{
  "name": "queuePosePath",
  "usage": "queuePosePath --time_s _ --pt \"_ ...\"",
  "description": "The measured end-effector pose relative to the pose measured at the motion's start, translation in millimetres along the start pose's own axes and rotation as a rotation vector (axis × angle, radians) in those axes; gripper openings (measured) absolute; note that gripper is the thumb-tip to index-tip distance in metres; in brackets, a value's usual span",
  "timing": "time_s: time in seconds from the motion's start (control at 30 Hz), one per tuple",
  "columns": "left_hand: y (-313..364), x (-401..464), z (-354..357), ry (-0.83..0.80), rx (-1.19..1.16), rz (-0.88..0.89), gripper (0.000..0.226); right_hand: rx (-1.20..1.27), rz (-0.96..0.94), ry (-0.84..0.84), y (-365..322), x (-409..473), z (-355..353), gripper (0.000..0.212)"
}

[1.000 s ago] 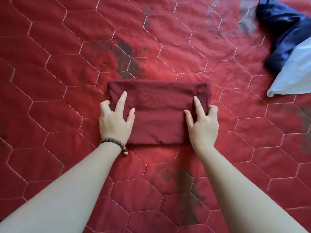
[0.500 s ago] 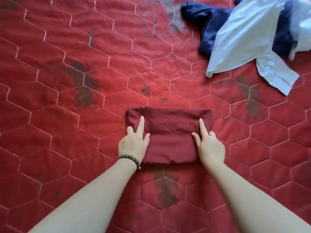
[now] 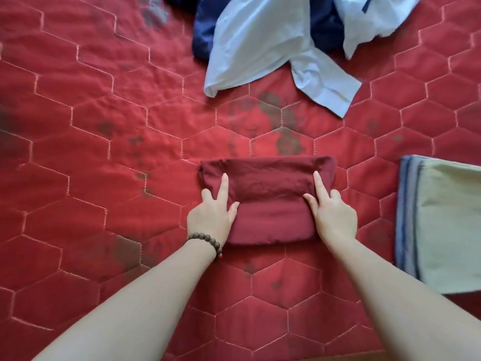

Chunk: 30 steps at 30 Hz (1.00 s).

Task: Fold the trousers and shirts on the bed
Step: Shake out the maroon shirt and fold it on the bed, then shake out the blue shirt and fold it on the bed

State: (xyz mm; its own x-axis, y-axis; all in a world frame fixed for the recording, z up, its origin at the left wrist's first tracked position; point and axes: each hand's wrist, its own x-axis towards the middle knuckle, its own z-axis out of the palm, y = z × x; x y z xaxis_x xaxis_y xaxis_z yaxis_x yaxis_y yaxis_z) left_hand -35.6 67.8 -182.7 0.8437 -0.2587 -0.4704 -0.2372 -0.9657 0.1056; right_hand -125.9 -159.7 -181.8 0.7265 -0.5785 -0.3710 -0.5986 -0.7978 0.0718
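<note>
Both hands make the grip here: the left hand [image 3: 212, 216] and the right hand [image 3: 333, 217] clasp the short ends of the folded maroon garment [image 3: 268, 201], forefingers laid straight along its top, thumbs on the cloth, remaining fingers seemingly tucked round the edges. That garment lies on the bed [image 3: 91, 152] straight ahead of the person, a compact rectangle with its long axis running left to right, so each hand holds one end and neither is nearer than the other. I judge this fold finished, or nearly so, and the bundle ready to be carried aside. A folded cream cloth with blue-striped edge [image 3: 442, 225] sits to the right, apart from the maroon bundle and nearer the right hand. Beyond, well apart at the far side, a crumpled light blue shirt [image 3: 273, 48] lies over a dark navy garment [image 3: 205, 29], both unfolded.
</note>
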Motion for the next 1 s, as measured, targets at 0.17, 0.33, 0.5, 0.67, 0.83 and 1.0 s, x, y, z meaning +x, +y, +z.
queuePosePath --time_s 0.17,0.33,0.5,0.67,0.83,1.0 --pt "64 15 7 0.020 -0.001 0.039 0.069 -0.008 0.041 0.014 60 29 -7 0.060" --pt "69 18 2 0.072 0.007 0.081 0.068 0.014 0.007 0.092 71 33 -6 0.058" --pt "24 34 -22 0.312 -0.065 0.125 0.062 0.056 -0.005 0.270 45 31 -21 0.057" --pt "-47 85 -55 0.308 -0.053 -0.001 0.066 0.185 -0.164 0.240 -35 58 -55 0.056" --pt "-113 158 -79 0.334 -0.073 -0.115 0.070 0.286 -0.378 0.221 -153 110 -94 0.053" --pt "-131 192 -63 0.293 0.005 -0.155 0.070 0.252 -0.542 0.237 -258 185 -123 0.060"
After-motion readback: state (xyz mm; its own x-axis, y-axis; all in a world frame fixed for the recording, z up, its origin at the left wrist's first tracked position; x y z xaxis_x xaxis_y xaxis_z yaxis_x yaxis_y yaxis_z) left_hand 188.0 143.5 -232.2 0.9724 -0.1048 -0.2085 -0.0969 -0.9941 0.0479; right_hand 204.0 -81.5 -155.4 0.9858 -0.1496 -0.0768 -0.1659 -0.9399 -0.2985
